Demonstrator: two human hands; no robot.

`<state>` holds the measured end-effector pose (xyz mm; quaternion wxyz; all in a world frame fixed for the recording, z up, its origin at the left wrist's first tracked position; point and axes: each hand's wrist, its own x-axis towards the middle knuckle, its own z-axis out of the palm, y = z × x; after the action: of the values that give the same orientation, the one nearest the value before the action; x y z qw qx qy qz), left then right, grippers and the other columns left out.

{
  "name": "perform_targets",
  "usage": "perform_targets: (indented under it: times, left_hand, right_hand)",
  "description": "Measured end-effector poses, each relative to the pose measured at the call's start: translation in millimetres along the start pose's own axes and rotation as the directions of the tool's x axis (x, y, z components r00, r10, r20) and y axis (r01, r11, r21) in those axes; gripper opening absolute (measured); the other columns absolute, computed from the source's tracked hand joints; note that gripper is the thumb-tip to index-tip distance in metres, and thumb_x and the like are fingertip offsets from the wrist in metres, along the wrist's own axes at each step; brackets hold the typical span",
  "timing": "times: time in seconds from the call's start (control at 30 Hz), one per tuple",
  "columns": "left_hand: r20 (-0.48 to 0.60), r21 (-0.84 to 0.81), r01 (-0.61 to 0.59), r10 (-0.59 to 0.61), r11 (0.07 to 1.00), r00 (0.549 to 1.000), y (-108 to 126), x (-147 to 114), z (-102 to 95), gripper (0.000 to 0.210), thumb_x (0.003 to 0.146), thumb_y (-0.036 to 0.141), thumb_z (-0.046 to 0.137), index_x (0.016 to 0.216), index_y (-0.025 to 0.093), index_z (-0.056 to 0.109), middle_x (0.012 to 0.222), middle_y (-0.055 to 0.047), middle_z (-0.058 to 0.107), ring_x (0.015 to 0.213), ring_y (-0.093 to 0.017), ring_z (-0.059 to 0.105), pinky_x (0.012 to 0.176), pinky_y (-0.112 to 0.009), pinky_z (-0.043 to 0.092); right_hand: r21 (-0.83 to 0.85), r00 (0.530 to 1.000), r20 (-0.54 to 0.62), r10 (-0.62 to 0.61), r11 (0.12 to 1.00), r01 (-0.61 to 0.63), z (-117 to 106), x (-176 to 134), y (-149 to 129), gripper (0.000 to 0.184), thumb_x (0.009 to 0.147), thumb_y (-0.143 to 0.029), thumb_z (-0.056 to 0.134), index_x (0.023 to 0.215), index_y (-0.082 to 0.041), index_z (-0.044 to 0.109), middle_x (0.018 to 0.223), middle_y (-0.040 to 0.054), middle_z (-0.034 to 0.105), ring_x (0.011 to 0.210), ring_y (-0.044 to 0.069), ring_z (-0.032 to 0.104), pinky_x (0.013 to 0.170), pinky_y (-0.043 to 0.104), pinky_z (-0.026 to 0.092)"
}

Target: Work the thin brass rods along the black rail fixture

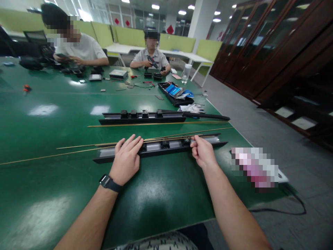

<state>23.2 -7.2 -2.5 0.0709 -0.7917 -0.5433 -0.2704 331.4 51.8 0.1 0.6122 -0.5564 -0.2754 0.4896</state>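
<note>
A black channel-shaped rail with a silvery inner face and small black blocks lies crosswise before me. Several thin brass-coloured rods run along its top and reach past its ends. My left hand, wearing a dark watch, rests on the left half of the rail and the rods with its fingers stretched out. Near the right end, my right hand is closed in a pinch at the rods, its fingertips partly hidden. Farther back lies a second black rail with several black blocks on top.
More brass-coloured rods lie by the second rail. Behind it are white gloves and a black tray holding blue items. Two people sit across the green table. A blurred pinkish object lies near the right edge.
</note>
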Motion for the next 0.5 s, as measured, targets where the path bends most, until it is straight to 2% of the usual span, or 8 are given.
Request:
perform_targets:
  times: [0.27,0.33,0.5]
  left_hand:
    - [-0.016,-0.021,0.007,-0.008,1.0,1.0,0,-1,1.5,0.061,0.083,0.008,0.046,0.142,0.024,0.055,0.146,-0.007,0.058,0.144,-0.026,0.045,0.119,-0.052,0.027]
    - [-0.017,-0.018,0.004,-0.004,1.0,1.0,0,-1,2.1,0.06,0.084,0.008,0.045,0.141,0.023,0.055,0.146,-0.007,0.058,0.143,-0.026,0.045,0.119,-0.051,0.027]
    - [-0.002,-0.01,-0.001,0.001,1.0,1.0,0,-1,2.2,0.062,0.084,0.008,0.044,0.143,0.022,0.053,0.147,-0.007,0.057,0.143,-0.026,0.046,0.119,-0.051,0.026]
  right_hand:
    - [0.065,0.988,-0.156,-0.001,0.998,0.011,-9,11,-6,0.021,0.089,-0.034,0.068,0.08,-0.018,0.058,0.052,-0.0047,0.057,0.027,0.006,0.04,0.022,0.015,0.021]
    - [0.053,0.99,-0.14,0.006,0.999,0.001,-9,10,-6,0.023,0.09,-0.037,0.067,0.081,-0.018,0.057,0.053,-0.0038,0.059,0.027,0.006,0.041,0.022,0.016,0.021]
    - [-0.001,1.0,-0.004,0.029,1.0,-0.029,-3,3,-3,0.023,0.089,-0.036,0.069,0.084,-0.016,0.061,0.054,-0.0018,0.062,0.026,0.005,0.039,0.022,0.015,0.02]
